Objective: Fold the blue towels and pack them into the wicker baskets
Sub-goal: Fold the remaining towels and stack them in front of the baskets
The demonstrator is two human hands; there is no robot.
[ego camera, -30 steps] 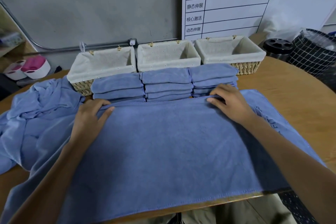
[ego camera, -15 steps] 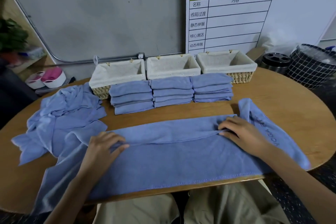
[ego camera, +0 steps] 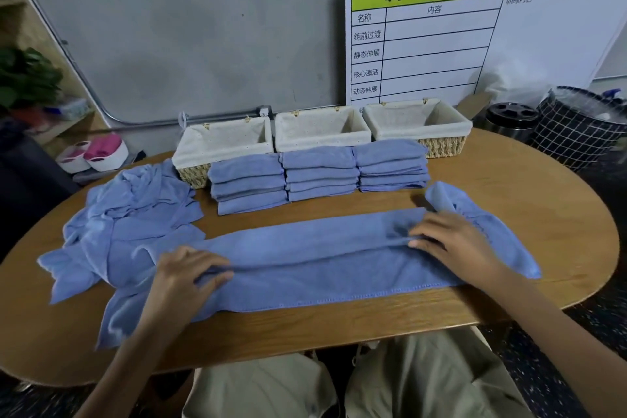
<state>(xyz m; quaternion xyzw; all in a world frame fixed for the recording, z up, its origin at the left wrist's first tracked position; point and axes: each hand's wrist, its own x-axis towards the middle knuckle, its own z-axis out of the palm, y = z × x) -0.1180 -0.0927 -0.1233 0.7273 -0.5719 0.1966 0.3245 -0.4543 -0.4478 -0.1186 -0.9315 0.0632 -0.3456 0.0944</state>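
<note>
A long blue towel point(ego camera: 315, 265) lies across the near part of the wooden table point(ego camera: 509, 214), folded lengthwise into a band. My left hand point(ego camera: 185, 273) pinches its folded upper edge near the left end. My right hand point(ego camera: 451, 241) pinches the same edge near the right end. Behind it stand three stacks of folded blue towels point(ego camera: 319, 173). Three lined wicker baskets point(ego camera: 320, 131) sit in a row at the table's back, with nothing visible inside them. A heap of unfolded blue towels point(ego camera: 135, 214) lies at the left.
A white board with a green header point(ego camera: 475, 27) leans on the wall behind the baskets. A black bin point(ego camera: 510, 119) and a checked basket point(ego camera: 576, 125) stand at the right beyond the table. Pink and white tubs point(ego camera: 98, 153) sit low at the left.
Both hands drew the towel's far edge toward me, folding it lengthwise into a narrower band. The camera view pulled back and up, showing more of the table.
</note>
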